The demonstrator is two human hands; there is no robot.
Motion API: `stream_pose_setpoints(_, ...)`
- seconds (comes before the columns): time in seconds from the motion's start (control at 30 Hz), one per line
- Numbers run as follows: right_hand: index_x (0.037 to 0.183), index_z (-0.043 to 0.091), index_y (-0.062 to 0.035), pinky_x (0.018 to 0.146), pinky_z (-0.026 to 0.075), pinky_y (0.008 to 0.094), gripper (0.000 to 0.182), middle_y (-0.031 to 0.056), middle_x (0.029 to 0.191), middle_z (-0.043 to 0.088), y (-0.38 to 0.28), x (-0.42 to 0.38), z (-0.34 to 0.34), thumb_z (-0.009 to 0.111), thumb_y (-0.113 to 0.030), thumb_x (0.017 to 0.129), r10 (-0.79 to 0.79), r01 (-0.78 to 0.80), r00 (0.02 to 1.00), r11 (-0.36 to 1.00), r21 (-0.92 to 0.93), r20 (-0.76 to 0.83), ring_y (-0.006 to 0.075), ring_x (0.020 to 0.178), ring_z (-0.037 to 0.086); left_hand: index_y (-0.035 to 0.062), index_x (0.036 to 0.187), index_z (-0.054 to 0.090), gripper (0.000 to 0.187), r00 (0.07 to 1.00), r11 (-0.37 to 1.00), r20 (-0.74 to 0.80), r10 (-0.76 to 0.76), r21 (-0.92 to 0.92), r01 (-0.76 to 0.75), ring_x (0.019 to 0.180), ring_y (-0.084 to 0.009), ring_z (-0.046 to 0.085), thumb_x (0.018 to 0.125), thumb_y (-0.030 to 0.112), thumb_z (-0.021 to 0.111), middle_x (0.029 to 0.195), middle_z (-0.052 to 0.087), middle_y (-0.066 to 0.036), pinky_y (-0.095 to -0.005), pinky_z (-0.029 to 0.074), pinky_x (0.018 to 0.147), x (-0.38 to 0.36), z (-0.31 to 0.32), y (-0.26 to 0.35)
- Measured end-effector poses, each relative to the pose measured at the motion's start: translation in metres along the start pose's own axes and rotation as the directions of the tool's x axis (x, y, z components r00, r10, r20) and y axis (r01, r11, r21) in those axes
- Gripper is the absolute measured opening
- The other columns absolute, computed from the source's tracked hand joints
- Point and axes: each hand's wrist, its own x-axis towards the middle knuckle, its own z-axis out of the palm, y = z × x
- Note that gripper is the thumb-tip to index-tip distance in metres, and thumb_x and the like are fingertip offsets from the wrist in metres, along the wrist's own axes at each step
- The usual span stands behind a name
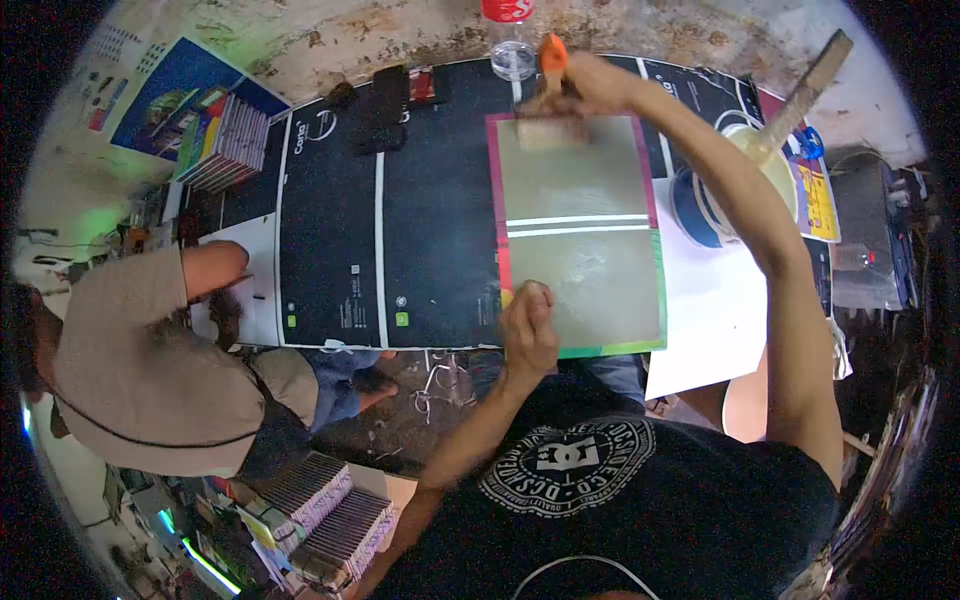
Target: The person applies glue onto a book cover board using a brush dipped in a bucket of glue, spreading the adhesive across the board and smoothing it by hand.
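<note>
A grey board [578,235] lay on the dark table [330,230] in a cluttered room. The right hand [585,85], arm outstretched, gripped a brush [550,110] at the board's far edge; the left hand [527,325], fingers curled together, pressed its near edge.

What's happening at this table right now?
A person is brushing over a grey sheet that lies on a black table. The right hand holds a wide brush with an orange handle at the sheet's far edge, while the left hand presses down the near edge. A bucket with a stick in it stands to the right. A second person sits at the table's left.
</note>
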Motion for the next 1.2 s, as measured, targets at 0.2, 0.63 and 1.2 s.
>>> stream_pose_setpoints(0.2,0.109,0.068,-0.009,0.072,0.05,0.037,0.033,0.0159,0.092,0.067,-0.015,0.048,-0.033,0.069,-0.016,0.077,-0.378,0.333,0.915,0.906,0.263,0.143,0.0292,0.083,0.064,-0.0007,0.078,0.047,0.034,0.999,0.998,0.002,-0.052,-0.025,0.052,0.059,-0.0283,0.047,0.099,0.021,0.031,0.068,0.047,-0.014,-0.0377,0.039,0.057,0.002,-0.002,0.009)
stream_pose_setpoints(0.63,0.088,0.063,-0.0073,0.065,0.049,0.0438,0.024,0.0144,0.081,0.063,-0.059,0.001,-0.04,0.071,-0.026,0.076,-0.203,0.188,0.86,0.979,-0.079,-0.468,0.0362,0.076,0.062,0.0111,0.081,0.052,0.054,0.909,0.568,-0.105,-0.402,-0.808,0.158,0.064,-0.0112,0.048,0.101,0.053,0.025,0.071,0.053,0.0,-0.0247,0.039,0.061,0.075,-0.072,0.007)
stream_pose_setpoints(1.2,0.104,0.063,-0.0107,0.078,0.047,0.0425,0.033,0.0102,0.092,0.063,-0.203,-0.028,0.096,0.063,-0.006,0.071,0.17,-0.131,0.938,0.98,0.148,-0.302,0.0322,0.087,0.061,0.0062,0.147,0.028,0.112,0.371,0.699,0.738,-0.564,0.666,-0.262,0.142,-0.0369,0.02,0.075,0.087,0.0,0.147,0.035,-0.023,-0.051,0.014,0.115,0.324,0.003,0.056)
